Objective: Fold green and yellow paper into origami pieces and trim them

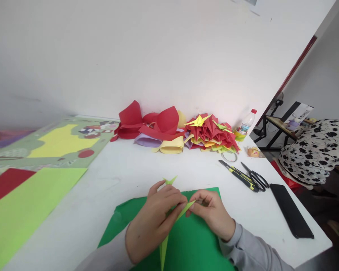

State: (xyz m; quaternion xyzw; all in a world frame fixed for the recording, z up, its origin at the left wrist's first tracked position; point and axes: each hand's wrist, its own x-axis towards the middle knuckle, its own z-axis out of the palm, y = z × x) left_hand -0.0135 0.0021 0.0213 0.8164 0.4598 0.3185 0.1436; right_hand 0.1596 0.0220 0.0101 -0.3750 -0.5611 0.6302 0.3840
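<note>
A light green folded paper (164,250) with narrow pointed ends is held above a green sheet (197,241) on the white table. My left hand (158,214) is closed over its middle, and points of the paper stick out beyond and below the fingers. With thumb and fingertips together, my right hand (210,210) pinches the paper near its right-hand point, close beside the left fingertips. The left palm covers the centre of the folded piece.
Red, purple and yellow paper shapes (166,124) and a pile of folded paper cranes (209,131) line the wall. A bottle (245,124), tape ring (229,156), cutter (240,175), scissors (255,177) and black case (292,210) lie right. Paper sheets (31,203) lie left. A person's patterned clothing (316,150) shows right.
</note>
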